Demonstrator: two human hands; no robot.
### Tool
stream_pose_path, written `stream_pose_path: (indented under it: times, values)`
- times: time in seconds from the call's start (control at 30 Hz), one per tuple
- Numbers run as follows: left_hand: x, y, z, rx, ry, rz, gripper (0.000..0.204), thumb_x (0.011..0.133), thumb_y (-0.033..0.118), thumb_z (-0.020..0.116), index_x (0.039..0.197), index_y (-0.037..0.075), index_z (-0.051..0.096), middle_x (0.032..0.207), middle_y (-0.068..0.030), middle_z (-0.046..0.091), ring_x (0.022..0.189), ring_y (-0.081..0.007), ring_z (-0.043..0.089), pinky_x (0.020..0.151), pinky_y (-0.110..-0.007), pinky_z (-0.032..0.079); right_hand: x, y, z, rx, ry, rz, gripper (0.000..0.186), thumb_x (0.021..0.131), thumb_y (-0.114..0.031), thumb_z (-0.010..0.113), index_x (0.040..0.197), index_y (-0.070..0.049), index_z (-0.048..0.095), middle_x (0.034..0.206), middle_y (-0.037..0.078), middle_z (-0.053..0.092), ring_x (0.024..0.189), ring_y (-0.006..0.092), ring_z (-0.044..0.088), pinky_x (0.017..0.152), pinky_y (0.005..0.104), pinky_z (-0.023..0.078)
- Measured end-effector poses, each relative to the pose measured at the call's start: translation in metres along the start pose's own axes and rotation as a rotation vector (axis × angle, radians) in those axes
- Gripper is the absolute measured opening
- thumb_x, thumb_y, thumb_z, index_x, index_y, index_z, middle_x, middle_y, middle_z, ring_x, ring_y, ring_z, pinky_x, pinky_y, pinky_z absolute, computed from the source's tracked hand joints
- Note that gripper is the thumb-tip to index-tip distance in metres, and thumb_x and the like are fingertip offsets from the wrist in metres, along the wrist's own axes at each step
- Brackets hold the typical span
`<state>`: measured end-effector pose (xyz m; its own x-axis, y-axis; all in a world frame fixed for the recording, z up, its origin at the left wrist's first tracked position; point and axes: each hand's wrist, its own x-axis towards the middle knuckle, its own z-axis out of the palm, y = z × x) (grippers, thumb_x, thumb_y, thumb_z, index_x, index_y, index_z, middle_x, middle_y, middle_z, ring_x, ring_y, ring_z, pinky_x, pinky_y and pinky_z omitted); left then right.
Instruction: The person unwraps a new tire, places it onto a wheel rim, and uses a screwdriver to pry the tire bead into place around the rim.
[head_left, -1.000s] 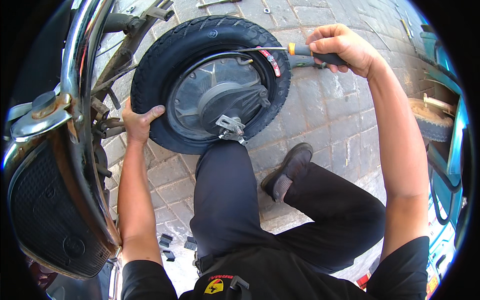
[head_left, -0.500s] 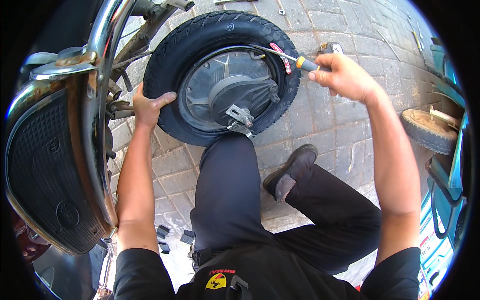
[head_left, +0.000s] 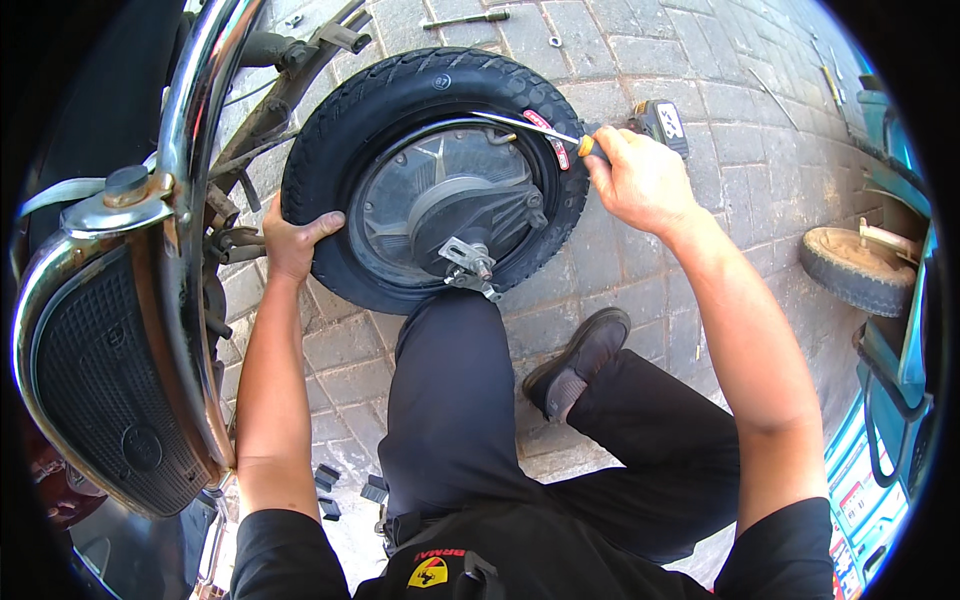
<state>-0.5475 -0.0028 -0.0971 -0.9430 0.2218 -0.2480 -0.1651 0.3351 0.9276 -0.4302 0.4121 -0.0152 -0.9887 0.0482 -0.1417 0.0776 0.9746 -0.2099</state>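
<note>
A black tyre (head_left: 330,160) on a wheel with a grey metal hub (head_left: 405,180) leans upright against my left knee. My left hand (head_left: 295,240) grips the tyre's left side, thumb on the sidewall and fingers behind the tread. In my right hand (head_left: 640,180), closed round its yellow and dark handle, is a screwdriver (head_left: 535,126). Its shaft crosses the sidewall from the right, and the tip lies at the upper inner edge of the tyre by the rim. A bent valve stem (head_left: 502,139) sits just below the shaft. Axle hardware (head_left: 470,262) sticks out near my knee.
A rusty chrome vehicle frame with a ribbed footrest (head_left: 110,390) stands close on the left. A battery pack (head_left: 661,126), a metal rod (head_left: 466,18) and a nut (head_left: 555,41) lie on the paving. Another small wheel (head_left: 860,270) is at the right, by a blue vehicle.
My right hand has come left and closer to the tyre, its grip turned over the handle. The wheel appears slightly lower and further left in view. My left hand keeps its hold.
</note>
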Motion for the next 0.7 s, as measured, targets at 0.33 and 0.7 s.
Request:
stream_pose_path:
  times: [0.33, 0.7]
  values:
    - [0.001, 0.003, 0.0, 0.044, 0.006, -0.002, 0.066, 0.062, 0.017, 0.093, 0.118, -0.005, 0.064, 0.109, -0.0125, 0.073, 0.095, -0.021, 0.069, 0.091, -0.034, 0.055, 0.038, 0.036, 0.003, 0.612, -0.636, 0.138, 0.038, 0.08, -0.038, 0.083, 0.1, -0.007, 0.076, 0.082, 0.015, 0.073, 0.079, 0.0216, 0.069, 0.077, 0.0377, 0.053]
    - [0.002, 0.0, -0.003, 0.083, -0.011, -0.008, 0.066, 0.064, 0.019, 0.094, 0.118, -0.005, 0.065, 0.109, -0.012, 0.073, 0.096, -0.0205, 0.069, 0.091, -0.033, 0.055, -0.025, 0.052, 0.014, 0.231, -0.677, 0.115, 0.027, 0.08, -0.026, 0.082, 0.09, -0.004, 0.071, 0.073, 0.008, 0.068, 0.064, 0.0202, 0.064, 0.065, 0.0362, 0.053]
